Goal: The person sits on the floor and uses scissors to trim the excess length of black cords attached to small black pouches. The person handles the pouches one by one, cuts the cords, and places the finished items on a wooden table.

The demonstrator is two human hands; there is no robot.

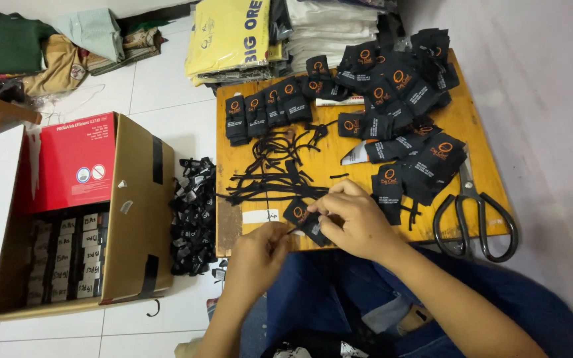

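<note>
Right hand [359, 222] pinches a black tag [303, 219] at lower centre of the desk [472, 119]; fingers hide part of it. Left hand [260, 255] closed on a thin black cord [291, 230], barely visible. One pair of scissors [473, 219] lower right. Tag stacks [399, 93] overlap, uncountable. One box [134, 205] at left, cut off.

Even, bright indoor light falls from above with no hard glare. Soft shadows sit beneath the hands and beside the cardboard box [134, 219]. The white floor tiles [160, 86] look slightly washed out. Wide-angle bending curves the edges; focus stays mostly sharp.
</note>
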